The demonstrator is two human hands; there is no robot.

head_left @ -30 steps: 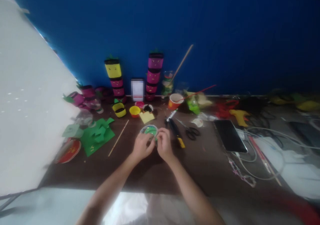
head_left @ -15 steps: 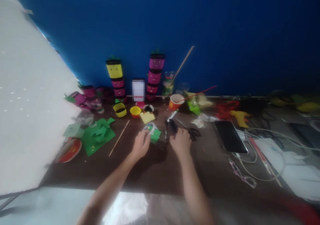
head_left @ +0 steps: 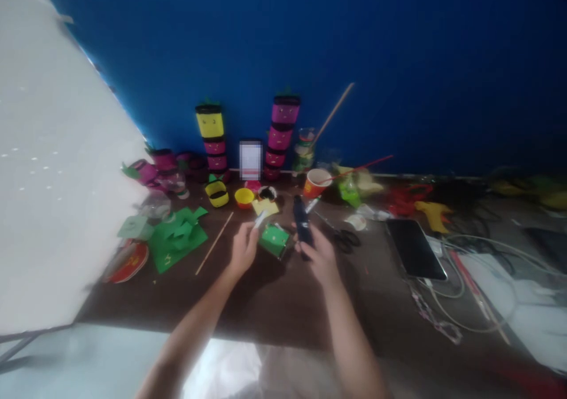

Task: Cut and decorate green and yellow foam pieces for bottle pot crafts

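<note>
My left hand (head_left: pixel 243 250) is closed on a thin white piece (head_left: pixel 260 219), which looks like the edge of a flat white ring. Between my hands a small green piece (head_left: pixel 274 239) lies on the dark table; its details are blurred. My right hand (head_left: pixel 319 254) grips a long black object (head_left: pixel 302 219) that points up and away from me; its exact kind is too blurred to tell. Just beyond it is a white pen-like stick (head_left: pixel 312 204). To the right of that hand rests a pair of black scissors (head_left: pixel 346 240).
Cut green sheets (head_left: pixel 177 242) and a thin wooden stick (head_left: pixel 215 243) lie on the left. Toward the wall stand stacked purple figures (head_left: pixel 282 133), a yellow cup (head_left: pixel 244 197) and a paper cup (head_left: pixel 317 183). A phone (head_left: pixel 416 248) with cables lies right, near a yellow glue gun (head_left: pixel 434 216).
My right hand has lifted the black object off the table and turned it upright. My left hand has drawn the white ring left and tilted it edge-on, away from the green piece.
</note>
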